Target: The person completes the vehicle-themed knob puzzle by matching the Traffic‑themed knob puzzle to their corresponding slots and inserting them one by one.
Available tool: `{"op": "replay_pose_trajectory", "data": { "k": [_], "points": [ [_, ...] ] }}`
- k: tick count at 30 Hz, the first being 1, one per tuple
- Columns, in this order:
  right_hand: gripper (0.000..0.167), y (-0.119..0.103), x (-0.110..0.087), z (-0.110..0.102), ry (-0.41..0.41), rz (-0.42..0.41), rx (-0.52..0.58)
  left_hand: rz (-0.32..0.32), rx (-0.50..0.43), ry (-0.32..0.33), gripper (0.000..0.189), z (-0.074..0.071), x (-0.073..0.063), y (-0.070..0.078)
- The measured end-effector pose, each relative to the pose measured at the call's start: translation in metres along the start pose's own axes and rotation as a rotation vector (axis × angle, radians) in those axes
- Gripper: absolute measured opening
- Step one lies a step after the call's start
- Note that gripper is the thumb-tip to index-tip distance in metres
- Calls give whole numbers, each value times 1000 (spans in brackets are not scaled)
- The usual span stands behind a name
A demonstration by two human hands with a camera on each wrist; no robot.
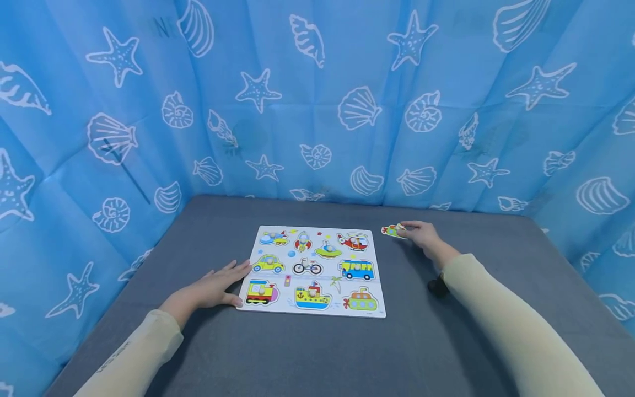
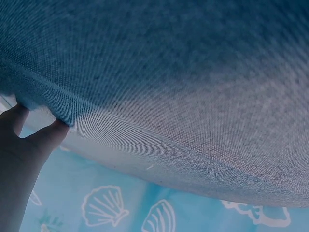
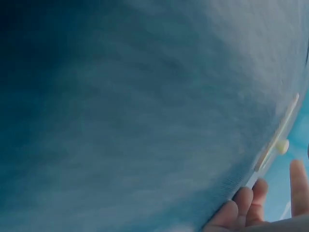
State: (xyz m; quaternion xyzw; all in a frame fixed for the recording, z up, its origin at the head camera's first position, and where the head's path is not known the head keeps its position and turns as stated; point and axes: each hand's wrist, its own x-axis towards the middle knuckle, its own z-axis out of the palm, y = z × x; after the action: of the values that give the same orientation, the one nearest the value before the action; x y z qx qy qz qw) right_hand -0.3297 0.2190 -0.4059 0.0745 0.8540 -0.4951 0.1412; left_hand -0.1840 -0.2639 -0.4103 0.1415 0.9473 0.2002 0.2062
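A white wooden peg puzzle board (image 1: pixel 317 275) with colourful vehicle pictures lies on the grey table. My left hand (image 1: pixel 218 286) rests at its left edge, fingers spread, thumb by the near left corner; the left wrist view shows thumb and fingers (image 2: pixel 59 126) low against the cloth. Beyond the board's far right corner lies a small green submarine piece (image 1: pixel 390 230) with a red propeller. My right hand (image 1: pixel 420 234) reaches over its right end, overlapping it in the head view. In the right wrist view the piece's knob (image 3: pixel 282 146) stands apart from the loosely bent fingers (image 3: pixel 259 193).
The grey cloth-covered table (image 1: pixel 297 353) stretches around the board. Blue curtains (image 1: pixel 307 110) printed with shells and starfish hang behind it and at both sides. A small dark object (image 1: pixel 439 286) shows under the right wrist.
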Motion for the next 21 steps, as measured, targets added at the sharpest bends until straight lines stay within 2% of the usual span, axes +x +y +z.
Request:
{"op": "replay_pose_trajectory", "data": {
  "k": [5,9,17,21],
  "points": [
    [57,4,19,-7,-40,70,24,-1,-4,-2,95,-1,-1,2],
    [56,5,32,-9,-41,114,0,-4,-6,-8,96,-1,-1,2],
    [56,3,42,-11,-83,103,-74,-13,1,-13,96,0,0,1],
    [54,3,44,-7,-65,104,-80,-12,3,-15,96,-1,0,1]
  ]
}}
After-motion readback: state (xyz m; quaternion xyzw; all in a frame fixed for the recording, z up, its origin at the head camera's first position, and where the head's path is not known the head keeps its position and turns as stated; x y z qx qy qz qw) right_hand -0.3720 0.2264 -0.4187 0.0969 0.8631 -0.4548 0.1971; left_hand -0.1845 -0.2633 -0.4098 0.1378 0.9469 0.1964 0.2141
